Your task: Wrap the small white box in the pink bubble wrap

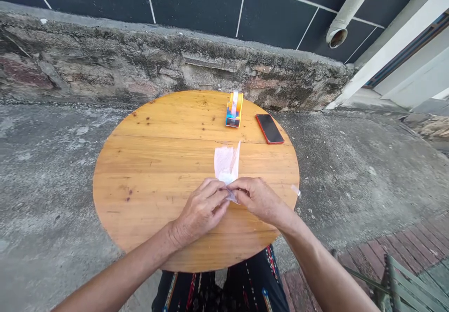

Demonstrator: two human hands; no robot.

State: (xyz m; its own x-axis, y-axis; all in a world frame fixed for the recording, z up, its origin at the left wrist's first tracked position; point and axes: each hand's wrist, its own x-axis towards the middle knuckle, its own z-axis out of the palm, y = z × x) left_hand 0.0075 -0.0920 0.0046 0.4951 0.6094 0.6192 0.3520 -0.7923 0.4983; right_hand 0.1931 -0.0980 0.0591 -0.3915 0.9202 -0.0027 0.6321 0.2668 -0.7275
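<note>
A pale pink-white piece of paper (227, 163) stands up from the round wooden table (150, 171), pinched at its lower end by both my hands. My left hand (201, 211) has its fingers closed on the paper's near corner. My right hand (259, 199) meets it from the right, fingertips pinched on the same corner. A small strip of clear tape (295, 190) sticks to the table's right edge, just beyond my right hand.
An orange and blue tape dispenser (234, 109) stands at the table's far side. A phone (269, 128) with a red case lies beside it. A rough stone wall (140, 64) runs behind, a white drainpipe (345, 15) comes down at the upper right, and a green slatted chair (407, 284) sits at the lower right.
</note>
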